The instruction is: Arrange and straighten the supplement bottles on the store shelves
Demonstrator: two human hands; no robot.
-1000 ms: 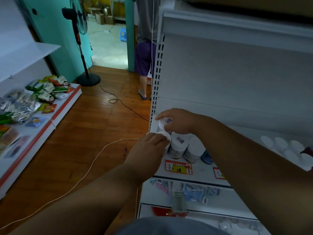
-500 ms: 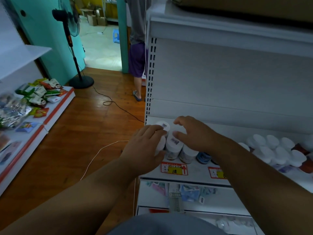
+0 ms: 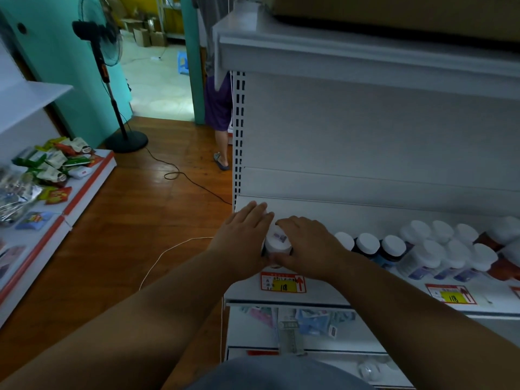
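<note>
Nearest us, below our forearms, a lower shelf [image 3: 281,330] holds a few flat packets. Above it, on the white shelf [image 3: 365,294] with a red-and-yellow price tag [image 3: 282,282] at its front edge, our two hands close in on one white-capped bottle [image 3: 277,243] at the shelf's left end. Our left hand [image 3: 243,237] lies flat against its left side, fingers straight and together; our right hand [image 3: 306,246] cups the right side, fingers bent over the cap and thumb along the bottle's near side (other bottles beneath the hands stay hidden). To the right stand dark bottles [image 3: 368,247], then a white-capped cluster [image 3: 439,249]. Farther left, snack packets [image 3: 53,167] lie on a low shelf; beyond, a standing fan [image 3: 109,80] and a person [image 3: 219,108] in the doorway.
</note>
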